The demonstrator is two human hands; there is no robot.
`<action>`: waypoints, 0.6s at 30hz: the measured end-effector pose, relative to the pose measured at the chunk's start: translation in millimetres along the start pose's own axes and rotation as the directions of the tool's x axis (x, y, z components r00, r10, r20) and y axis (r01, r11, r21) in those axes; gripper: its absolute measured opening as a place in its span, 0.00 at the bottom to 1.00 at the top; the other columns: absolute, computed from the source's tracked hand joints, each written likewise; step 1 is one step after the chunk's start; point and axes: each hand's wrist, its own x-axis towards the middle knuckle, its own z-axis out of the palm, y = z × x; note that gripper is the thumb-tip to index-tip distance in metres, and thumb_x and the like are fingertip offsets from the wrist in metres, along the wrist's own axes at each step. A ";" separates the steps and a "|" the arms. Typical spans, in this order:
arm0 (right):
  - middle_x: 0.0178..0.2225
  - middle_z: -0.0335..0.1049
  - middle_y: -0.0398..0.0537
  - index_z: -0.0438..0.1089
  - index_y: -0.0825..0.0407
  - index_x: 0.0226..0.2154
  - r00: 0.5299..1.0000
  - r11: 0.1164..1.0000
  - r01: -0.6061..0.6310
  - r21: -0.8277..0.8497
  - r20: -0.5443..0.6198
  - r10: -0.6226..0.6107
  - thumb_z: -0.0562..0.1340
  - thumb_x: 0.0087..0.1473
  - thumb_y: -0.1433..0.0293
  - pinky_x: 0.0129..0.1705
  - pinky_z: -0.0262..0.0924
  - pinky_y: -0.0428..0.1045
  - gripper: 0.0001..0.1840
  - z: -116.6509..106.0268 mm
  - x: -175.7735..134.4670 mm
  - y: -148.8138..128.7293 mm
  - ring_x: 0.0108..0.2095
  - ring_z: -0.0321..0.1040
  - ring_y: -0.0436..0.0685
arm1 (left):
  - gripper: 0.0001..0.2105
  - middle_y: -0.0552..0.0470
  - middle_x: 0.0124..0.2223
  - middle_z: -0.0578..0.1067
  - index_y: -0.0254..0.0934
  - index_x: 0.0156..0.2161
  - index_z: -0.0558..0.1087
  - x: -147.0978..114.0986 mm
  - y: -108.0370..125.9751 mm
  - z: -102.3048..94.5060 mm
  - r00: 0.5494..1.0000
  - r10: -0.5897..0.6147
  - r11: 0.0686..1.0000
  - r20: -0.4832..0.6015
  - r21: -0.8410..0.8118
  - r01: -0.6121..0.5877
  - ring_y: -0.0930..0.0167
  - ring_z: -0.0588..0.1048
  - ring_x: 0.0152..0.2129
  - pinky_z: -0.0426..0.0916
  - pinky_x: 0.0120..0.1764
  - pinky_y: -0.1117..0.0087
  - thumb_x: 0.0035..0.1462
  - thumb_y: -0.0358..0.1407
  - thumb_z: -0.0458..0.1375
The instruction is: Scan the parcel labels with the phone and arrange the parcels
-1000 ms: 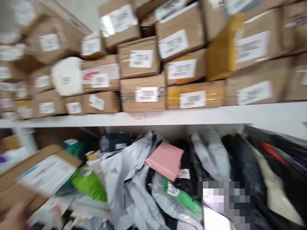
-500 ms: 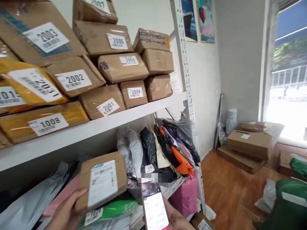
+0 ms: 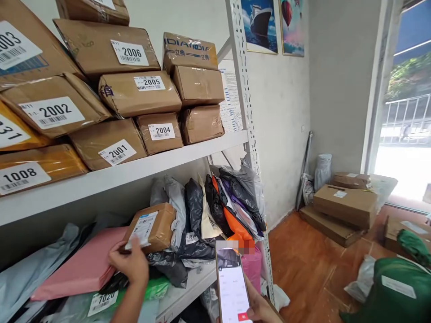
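My left hand (image 3: 129,264) grips the near edge of a small brown cardboard parcel (image 3: 158,226) with a white label, holding it on the lower shelf among soft mailer bags. The parcel rests against a pink mailer (image 3: 81,269) and grey and black bags (image 3: 188,211). My right hand (image 3: 261,307) holds a phone (image 3: 232,287) upright at the bottom of the view, its lit screen facing me.
The upper shelf (image 3: 134,172) carries several numbered brown boxes, such as 2001 (image 3: 107,143) and 2004 (image 3: 160,132). A white shelf upright (image 3: 244,98) stands to the right. On the wooden floor lie flat cartons (image 3: 346,204) and green bags (image 3: 393,287) near a bright window.
My view has swung right along the shelves. My left hand has carried the small parcel away from me onto the lower shelf. The phone stays in my right hand.
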 end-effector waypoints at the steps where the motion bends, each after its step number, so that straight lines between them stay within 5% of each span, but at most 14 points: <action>1: 0.53 0.74 0.53 0.53 0.43 0.67 1.000 1.000 -0.020 -0.009 0.020 0.020 0.70 0.33 0.71 0.52 0.64 0.62 0.58 0.1 0.7 -1.1 0.51 0.72 0.69 | 0.25 0.42 0.53 0.62 0.37 0.45 0.64 -15.1 -1.2 1.2 0.996 0.082 0.996 0.046 0.035 -0.084 0.55 0.60 0.58 0.59 0.60 0.52 0.48 0.51 0.62; 4: 0.54 0.73 0.54 0.55 0.43 0.66 0.998 0.998 -0.056 -0.024 0.019 0.056 0.71 0.33 0.70 0.51 0.66 0.62 0.56 3.9 -2.1 -4.4 0.51 0.72 0.69 | 0.40 0.37 0.63 0.48 0.38 0.57 0.57 -44.0 1.3 4.2 0.976 0.150 0.978 0.157 0.122 -0.170 0.51 0.44 0.66 0.48 0.65 0.48 0.42 0.51 0.68; 8: 0.57 0.71 0.51 0.49 0.39 0.68 0.993 0.994 -0.111 -0.003 -0.050 0.111 0.72 0.38 0.71 0.47 0.69 0.57 0.58 12.0 -11.4 -7.1 0.48 0.74 0.66 | 0.46 0.39 0.60 0.51 0.40 0.58 0.56 -46.9 13.4 -0.1 0.977 0.074 0.967 0.201 0.225 -0.120 0.50 0.51 0.64 0.52 0.63 0.47 0.36 0.46 0.73; 11: 0.53 0.74 0.54 0.42 0.39 0.70 0.981 0.981 -0.192 -0.004 -0.030 0.192 0.72 0.41 0.68 0.34 0.69 0.54 0.60 16.6 -12.8 -6.3 0.42 0.77 0.66 | 0.42 0.39 0.61 0.52 0.40 0.55 0.60 -47.1 25.4 -8.8 0.981 0.132 0.947 0.145 0.275 -0.168 0.51 0.53 0.63 0.55 0.62 0.49 0.35 0.43 0.74; 14: 0.54 0.73 0.56 0.41 0.41 0.70 0.978 0.978 -0.208 0.005 -0.005 0.208 0.73 0.40 0.66 0.35 0.69 0.54 0.62 22.6 -6.9 -2.5 0.41 0.77 0.66 | 0.41 0.36 0.64 0.45 0.39 0.53 0.59 -57.9 30.8 -15.9 0.958 0.286 0.901 0.021 0.336 -0.276 0.50 0.48 0.66 0.52 0.64 0.48 0.35 0.45 0.74; 18: 0.54 0.73 0.57 0.40 0.42 0.70 0.975 0.975 -0.223 -0.021 0.016 0.223 0.72 0.41 0.66 0.33 0.69 0.52 0.61 40.9 8.0 5.1 0.41 0.78 0.66 | 0.41 0.34 0.65 0.44 0.38 0.51 0.57 -73.6 18.3 -19.5 0.949 0.313 0.886 -0.037 0.370 -0.278 0.49 0.46 0.66 0.51 0.64 0.46 0.36 0.45 0.74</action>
